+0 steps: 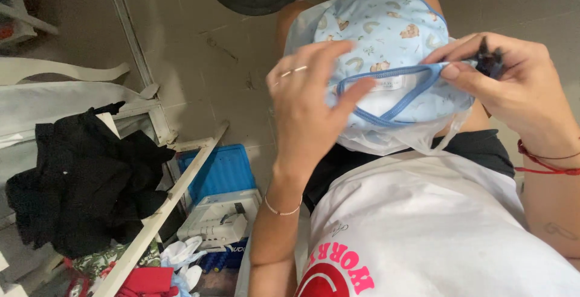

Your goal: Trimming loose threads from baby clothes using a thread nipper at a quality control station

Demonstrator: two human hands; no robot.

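Pale floor tiles filled the background, with a white rack on the left carrying a heap of black clothes; a blue plastic lid and a white box lay below it.

Near the middle, over the person's lap, hung a light blue baby garment with small printed animals and a blue-bound neckline, over a thin clear bag.

The left hand was raised with its back to the camera, fingers curled onto the neck binding, thumb hidden behind the cloth. The right hand came in from the right, pinching the binding's far end between thumb and forefinger, and also gripping a small dark object, too blurred to identify.

The work would likely go best with the neckline kept taut between both hands, and the bag kept clear of the fingers.
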